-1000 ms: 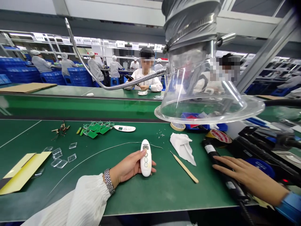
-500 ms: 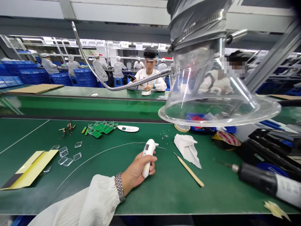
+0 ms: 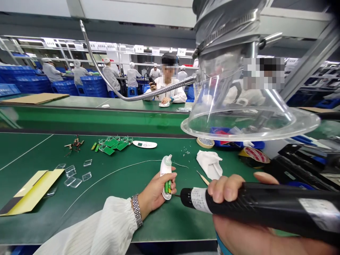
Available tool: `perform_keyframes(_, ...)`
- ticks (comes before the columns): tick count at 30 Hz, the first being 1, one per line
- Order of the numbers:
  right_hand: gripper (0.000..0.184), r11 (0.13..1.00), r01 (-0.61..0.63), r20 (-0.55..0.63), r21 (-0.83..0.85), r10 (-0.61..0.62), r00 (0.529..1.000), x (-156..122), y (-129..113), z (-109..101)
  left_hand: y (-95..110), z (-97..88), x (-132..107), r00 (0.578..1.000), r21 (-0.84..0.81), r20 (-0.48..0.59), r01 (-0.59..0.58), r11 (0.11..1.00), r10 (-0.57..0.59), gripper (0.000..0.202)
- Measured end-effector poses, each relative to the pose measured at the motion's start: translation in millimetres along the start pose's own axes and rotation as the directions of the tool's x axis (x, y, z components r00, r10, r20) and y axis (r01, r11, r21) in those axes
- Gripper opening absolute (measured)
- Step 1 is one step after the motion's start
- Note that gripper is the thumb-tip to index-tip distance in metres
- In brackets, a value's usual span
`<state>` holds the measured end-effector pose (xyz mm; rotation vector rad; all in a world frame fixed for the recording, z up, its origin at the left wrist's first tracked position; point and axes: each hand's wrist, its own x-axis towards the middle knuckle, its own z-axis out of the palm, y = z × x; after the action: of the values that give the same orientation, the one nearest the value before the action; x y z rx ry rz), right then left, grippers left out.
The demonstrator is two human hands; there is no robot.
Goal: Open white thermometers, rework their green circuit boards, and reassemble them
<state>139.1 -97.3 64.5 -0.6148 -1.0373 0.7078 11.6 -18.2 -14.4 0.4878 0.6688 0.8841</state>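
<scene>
My left hand (image 3: 157, 187) is closed around a white ear thermometer (image 3: 166, 165), held tilted with its probe tip up and away from me. Its back faces me, and green batteries (image 3: 168, 186) show in its uncovered compartment. My right hand (image 3: 233, 219) grips a black electric screwdriver (image 3: 255, 202) that points left. Its bit (image 3: 176, 195) is beside the thermometer's lower end; whether they touch, I cannot tell. Partly behind the right hand lies a wooden-handled pick (image 3: 203, 178), close to a white cloth (image 3: 209, 164).
Green circuit boards (image 3: 117, 144), a white casing half (image 3: 145, 144) and clear lens pieces (image 3: 71, 171) lie to the left. A thin wire (image 3: 111, 173) curves across the table. A transparent fume hood (image 3: 249, 122) hangs at upper right. A co-worker (image 3: 167, 85) sits opposite.
The thermometer has been turned from its display side to its battery side. My right hand has come into view with the screwdriver, bringing its bit left to the thermometer.
</scene>
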Motion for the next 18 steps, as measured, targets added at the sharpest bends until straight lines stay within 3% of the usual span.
perform_keyframes(2, 0.049, 0.997, -0.032, 0.03, 0.075, 0.03, 0.999, 3, 3, 4, 0, -0.1, 1, 1.0, -0.008, -0.024, -0.007, 1.0, 0.006, 0.038)
perform_keyframes(5, 0.052, 0.996, -0.045, 0.01, 0.073, 0.045, 0.999, 6, 6, 8, 1, 1.2, 1, 0.999, -0.015, -0.047, -0.004, 1.0, 0.004, 0.039)
perform_keyframes(9, 0.046, 0.992, -0.113, 0.083, 0.053, 0.108, 0.991, 5, 10, 8, 2, 4.4, -1, 0.998, -0.015, -0.068, 0.012, 1.0, -0.013, 0.038)
perform_keyframes(12, 0.047, 0.995, -0.078, 0.109, 0.057, 0.071, 0.992, 3, 15, 10, 1, 6.0, -1, 0.995, -0.026, -0.099, -0.011, 1.0, 0.008, 0.039)
perform_keyframes(16, 0.017, 0.997, -0.052, 0.198, 0.05, 0.042, 0.979, -1, 20, 13, -1, 6.8, -1, 0.983, -0.049, -0.17, -0.074, 0.996, 0.065, 0.038)
perform_keyframes(18, 0.013, 0.999, -0.039, 0.225, -0.022, 0.043, 0.973, -2, 19, 13, -1, 7.1, -1, 0.979, -0.056, -0.189, -0.091, 0.994, 0.079, 0.036)
